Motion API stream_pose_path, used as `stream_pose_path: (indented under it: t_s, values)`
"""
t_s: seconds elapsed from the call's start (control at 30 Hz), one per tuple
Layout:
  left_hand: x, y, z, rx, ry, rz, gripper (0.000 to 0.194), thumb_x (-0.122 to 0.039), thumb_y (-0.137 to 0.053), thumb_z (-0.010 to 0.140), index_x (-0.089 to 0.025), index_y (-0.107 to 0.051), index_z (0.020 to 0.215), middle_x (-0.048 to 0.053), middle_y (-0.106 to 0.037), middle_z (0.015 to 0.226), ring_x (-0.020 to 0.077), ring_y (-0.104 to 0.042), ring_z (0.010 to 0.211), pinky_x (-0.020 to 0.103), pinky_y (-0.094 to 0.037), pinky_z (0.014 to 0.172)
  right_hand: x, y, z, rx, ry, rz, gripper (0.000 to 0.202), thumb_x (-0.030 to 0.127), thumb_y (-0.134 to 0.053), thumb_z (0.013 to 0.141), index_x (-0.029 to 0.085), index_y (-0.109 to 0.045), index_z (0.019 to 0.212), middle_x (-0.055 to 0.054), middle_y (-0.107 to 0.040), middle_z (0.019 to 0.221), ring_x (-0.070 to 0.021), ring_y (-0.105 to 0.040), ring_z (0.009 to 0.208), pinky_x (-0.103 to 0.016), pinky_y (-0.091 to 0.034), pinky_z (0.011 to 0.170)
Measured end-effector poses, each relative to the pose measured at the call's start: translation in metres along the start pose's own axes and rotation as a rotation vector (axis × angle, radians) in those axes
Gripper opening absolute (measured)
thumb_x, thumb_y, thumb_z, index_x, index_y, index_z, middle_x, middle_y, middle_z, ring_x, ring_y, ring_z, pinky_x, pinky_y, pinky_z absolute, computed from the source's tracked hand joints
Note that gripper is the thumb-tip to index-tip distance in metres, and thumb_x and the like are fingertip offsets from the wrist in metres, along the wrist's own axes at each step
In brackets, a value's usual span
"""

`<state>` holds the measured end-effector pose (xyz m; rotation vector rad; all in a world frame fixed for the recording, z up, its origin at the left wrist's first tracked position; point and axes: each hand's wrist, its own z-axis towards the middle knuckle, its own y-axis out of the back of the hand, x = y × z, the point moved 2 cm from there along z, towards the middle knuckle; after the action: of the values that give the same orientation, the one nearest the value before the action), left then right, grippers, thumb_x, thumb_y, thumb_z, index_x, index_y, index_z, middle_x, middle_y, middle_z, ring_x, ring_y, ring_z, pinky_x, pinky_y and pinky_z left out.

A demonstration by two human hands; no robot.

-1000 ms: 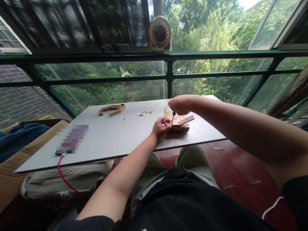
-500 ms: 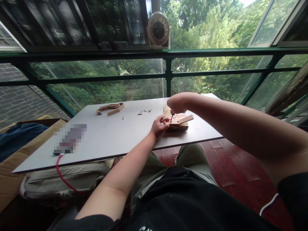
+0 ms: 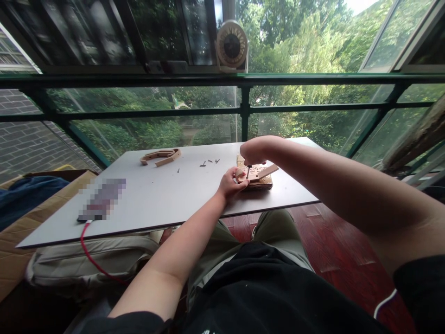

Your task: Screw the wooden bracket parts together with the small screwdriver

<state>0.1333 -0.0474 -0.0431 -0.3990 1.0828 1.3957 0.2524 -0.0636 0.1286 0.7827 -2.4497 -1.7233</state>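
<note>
Green railing (image 3: 174, 112) runs behind the white bench (image 3: 156, 190), where the left hand (image 3: 232, 183) pinches a tan strap (image 3: 268, 173) over a pitted block (image 3: 261, 186); the right hand (image 3: 255, 151), palm down, is fisted round a slim tool (image 3: 248, 172) pointing at the strap. Black shirt (image 3: 278, 287) lettering is cut off, unreadable.

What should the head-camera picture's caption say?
Left grip holds a tan strip, right grip a thin tool, over a pitted block.
</note>
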Motion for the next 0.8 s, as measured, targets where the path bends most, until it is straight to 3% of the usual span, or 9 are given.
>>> stream_pose_path:
  t_s: [0.1,0.27,0.5,0.8]
  values:
    - [0.0,0.0,0.0,0.003,-0.005,-0.036,0.031,-0.037,-0.078,0.07,-0.019,-0.061,0.09,0.0,-0.066,0.086,0.0134,-0.06,0.072,0.027,-0.051,0.073,0.006,0.002,-0.007,0.024,-0.067,-0.056,0.03,0.026,-0.066,0.088,0.002,-0.076,0.103,-0.012,-0.072,0.078,-0.0227,-0.067,0.081,-0.034,-0.046,0.074]
    - [0.003,-0.001,0.0,0.019,-0.018,-0.074,0.031,-0.037,-0.076,0.073,-0.019,-0.062,0.094,0.001,-0.069,0.09,0.0146,-0.063,0.076,0.028,-0.054,0.076,0.009,0.006,-0.018,-0.003,-0.083,-0.13,0.045,0.031,-0.078,0.077,0.001,-0.075,0.11,-0.013,-0.075,0.09,-0.0254,-0.067,0.086,-0.034,-0.046,0.073]
    - [0.005,-0.001,0.002,0.023,-0.053,-0.132,0.029,-0.029,-0.07,0.073,-0.019,-0.062,0.099,0.005,-0.072,0.104,0.019,-0.07,0.093,0.033,-0.056,0.088,0.002,-0.001,-0.02,-0.046,-0.088,-0.149,0.04,0.029,-0.079,0.077,0.004,-0.077,0.108,-0.012,-0.075,0.091,-0.0223,-0.066,0.081,-0.033,-0.046,0.07]
    - [0.014,0.001,0.004,0.022,-0.058,-0.216,0.036,-0.023,-0.069,0.066,-0.02,-0.058,0.1,0.005,-0.071,0.101,0.0215,-0.07,0.098,0.037,-0.057,0.091,0.008,-0.004,-0.023,-0.109,-0.051,-0.153,0.03,0.021,-0.078,0.074,0.005,-0.077,0.1,-0.013,-0.073,0.085,-0.0228,-0.065,0.076,-0.036,-0.047,0.068]
